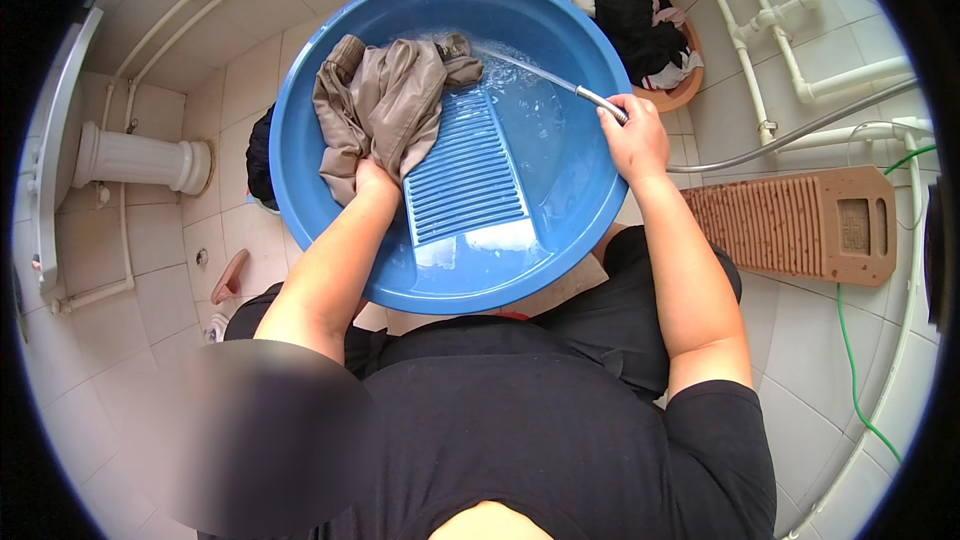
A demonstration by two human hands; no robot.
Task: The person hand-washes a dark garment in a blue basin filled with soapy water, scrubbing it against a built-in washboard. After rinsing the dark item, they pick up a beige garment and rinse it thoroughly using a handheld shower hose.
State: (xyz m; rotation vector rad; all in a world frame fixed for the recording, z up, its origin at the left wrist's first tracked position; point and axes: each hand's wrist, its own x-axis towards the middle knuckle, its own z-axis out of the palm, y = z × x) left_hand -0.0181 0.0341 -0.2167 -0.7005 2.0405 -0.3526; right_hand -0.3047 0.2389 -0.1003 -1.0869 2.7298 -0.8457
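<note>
Right grip [636, 136] round hose [600, 103] (over basin [300, 120])

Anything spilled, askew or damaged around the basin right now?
Nothing stands out. The hose in the right hand sprays inside the blue basin, the left hand presses the beige garment against the washboard, and the floor tiles show no puddle.

Pale tiled floor [250, 80] under me carries everything. Big blue basin [590, 190] sits on it right before my knees. Brown tub [690, 90] of dark and white laundry stands just behind basin, on my right. Wooden washboard [800, 225] lies flat on tiles to my right. White pedestal base [135, 160] stands at left; green cord [850, 360] trails across tiles at right
</note>
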